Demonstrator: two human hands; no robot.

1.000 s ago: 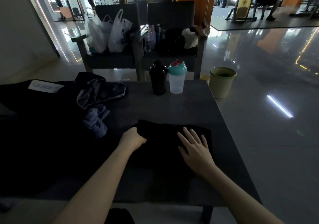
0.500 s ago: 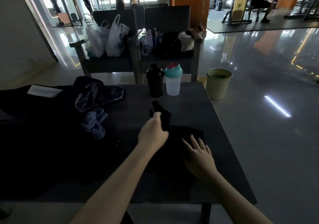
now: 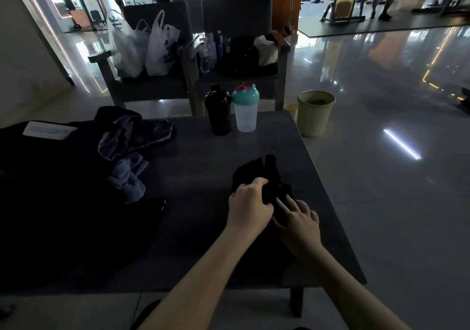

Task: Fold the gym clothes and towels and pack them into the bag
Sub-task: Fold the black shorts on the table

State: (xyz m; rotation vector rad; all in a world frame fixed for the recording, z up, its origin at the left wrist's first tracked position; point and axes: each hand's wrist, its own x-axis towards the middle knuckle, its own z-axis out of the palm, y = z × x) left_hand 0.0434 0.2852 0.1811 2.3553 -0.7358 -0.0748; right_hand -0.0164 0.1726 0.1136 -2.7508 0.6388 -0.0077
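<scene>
Left hand grip bunching soft black garment, right hand flat, released, smooth grey table

- The dark table is carrying everything below.
- 2 items are standing side by side at its far edge: black shaker, teal-lidded shaker.
- A black garment is lying bunched right of centre.
- The dark clothing and a blue towel are lying left.
</scene>
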